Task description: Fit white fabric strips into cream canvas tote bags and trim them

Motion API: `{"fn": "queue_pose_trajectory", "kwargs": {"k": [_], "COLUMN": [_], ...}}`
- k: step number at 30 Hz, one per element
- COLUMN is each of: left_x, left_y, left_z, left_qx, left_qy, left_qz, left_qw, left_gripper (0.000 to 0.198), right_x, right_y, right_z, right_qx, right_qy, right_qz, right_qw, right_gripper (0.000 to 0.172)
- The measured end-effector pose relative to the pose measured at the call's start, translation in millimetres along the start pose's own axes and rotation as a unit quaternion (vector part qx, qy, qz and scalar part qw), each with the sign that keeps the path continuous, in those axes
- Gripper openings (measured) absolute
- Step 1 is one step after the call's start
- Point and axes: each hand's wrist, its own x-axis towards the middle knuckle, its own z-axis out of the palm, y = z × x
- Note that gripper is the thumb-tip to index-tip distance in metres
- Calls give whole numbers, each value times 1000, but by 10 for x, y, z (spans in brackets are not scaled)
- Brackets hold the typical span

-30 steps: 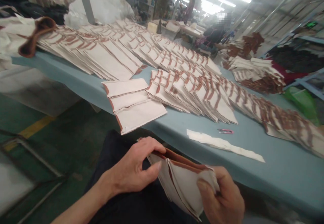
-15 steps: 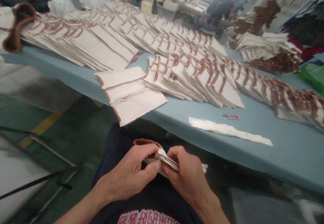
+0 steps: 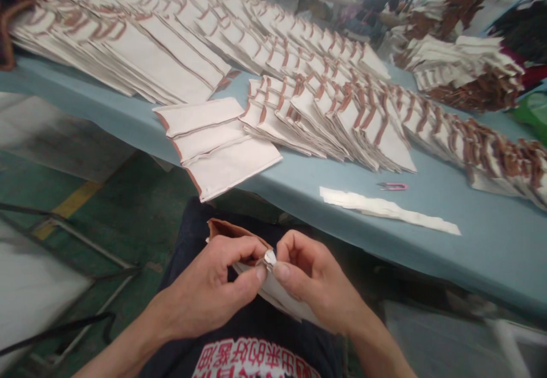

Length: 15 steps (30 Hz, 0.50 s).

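Shirt lettering (image 3: 255,362) (red), hands (image 3: 209,289) pinching cloth piece (image 3: 284,298)

I'm seeing cream fabric (image 3: 284,298) edged in rust-brown binding (image 3: 224,230), a pale blue table (image 3: 470,252), and red-and-white lettering (image 3: 256,364) on my dark shirt (image 3: 182,252).

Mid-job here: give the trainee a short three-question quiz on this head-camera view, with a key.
1. True or false: the left hand and the right hand are both on the same cream piece with brown trim.
2. What lies right beside the pink-handled snips on the blue table? A: a long white strip; B: a green bag; C: a brown bundle.
3. How many cream pieces lie spread out in front of the fanned stacks?

Key: 1. True. 2. A. 3. Three.
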Motion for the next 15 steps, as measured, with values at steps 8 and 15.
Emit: {"fn": "queue_pose_trajectory", "kwargs": {"k": [8,15], "left_x": [31,81], "left_y": [5,-62], "left_z": [-87,-123], "left_qx": [-16,-34], "left_qy": [10,-1], "left_qz": [20,-3], "left_qw": [1000,999], "left_gripper": [26,29], "right_x": [94,83], "right_y": [-17,-5], "right_z": [-44,-31], "right_qx": [39,-33], "right_qy": [-18,12], "right_qz": [34,-5], "right_qw": [999,999], "right_gripper": [58,44]}}
